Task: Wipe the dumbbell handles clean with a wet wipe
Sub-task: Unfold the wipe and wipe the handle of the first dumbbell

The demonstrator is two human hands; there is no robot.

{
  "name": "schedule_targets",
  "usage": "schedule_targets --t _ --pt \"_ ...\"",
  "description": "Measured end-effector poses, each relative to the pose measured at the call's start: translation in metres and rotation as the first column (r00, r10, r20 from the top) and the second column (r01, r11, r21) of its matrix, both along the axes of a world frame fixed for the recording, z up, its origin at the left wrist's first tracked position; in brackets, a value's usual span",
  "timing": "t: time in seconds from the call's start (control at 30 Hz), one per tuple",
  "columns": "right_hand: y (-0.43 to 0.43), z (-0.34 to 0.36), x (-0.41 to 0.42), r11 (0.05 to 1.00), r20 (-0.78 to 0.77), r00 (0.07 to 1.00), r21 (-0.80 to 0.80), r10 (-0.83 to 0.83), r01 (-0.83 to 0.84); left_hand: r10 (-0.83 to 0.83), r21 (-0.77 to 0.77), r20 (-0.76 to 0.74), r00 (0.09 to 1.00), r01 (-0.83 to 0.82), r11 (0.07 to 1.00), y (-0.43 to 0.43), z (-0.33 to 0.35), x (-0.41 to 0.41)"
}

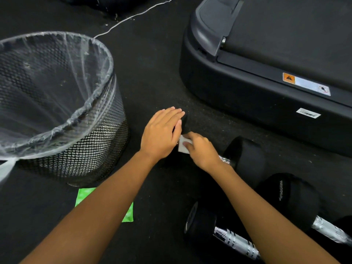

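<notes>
A black dumbbell [245,155] lies on the dark floor in the middle, its chrome handle mostly hidden under my hands. My left hand [162,132] rests flat with straight fingers on its left head. My right hand [200,149] grips a white wet wipe [182,146] folded around the handle next to that head. Two more black dumbbells lie at the lower right: one [202,223] with a bare knurled handle, the other [293,195] partly behind my right forearm.
A black mesh bin [80,149] lined with a clear bag stands at the left. A green wipe packet [83,195] lies under my left forearm. A treadmill base [247,88] fills the upper right. A white cable [129,18] runs across the far floor.
</notes>
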State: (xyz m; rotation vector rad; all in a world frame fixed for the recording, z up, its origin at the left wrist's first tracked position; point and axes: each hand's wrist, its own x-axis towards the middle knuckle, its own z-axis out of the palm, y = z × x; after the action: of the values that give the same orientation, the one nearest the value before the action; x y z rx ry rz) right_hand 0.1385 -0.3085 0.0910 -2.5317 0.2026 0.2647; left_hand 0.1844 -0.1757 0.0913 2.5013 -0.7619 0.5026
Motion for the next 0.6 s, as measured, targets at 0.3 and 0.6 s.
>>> schedule_targets --t 0.3,0.6 --pt "0.01 -0.001 0.015 0.998 -0.127 0.99 -0.005 -0.067 0.067 -0.004 -0.023 0.027 1.0 0.004 1.0 -0.001 -0.001 0.0" --pt "-0.009 0.0 0.015 0.994 -0.235 0.968 -0.086 -0.085 0.066 -0.015 -0.031 0.024 1.0 0.015 0.999 0.0 -0.001 0.001"
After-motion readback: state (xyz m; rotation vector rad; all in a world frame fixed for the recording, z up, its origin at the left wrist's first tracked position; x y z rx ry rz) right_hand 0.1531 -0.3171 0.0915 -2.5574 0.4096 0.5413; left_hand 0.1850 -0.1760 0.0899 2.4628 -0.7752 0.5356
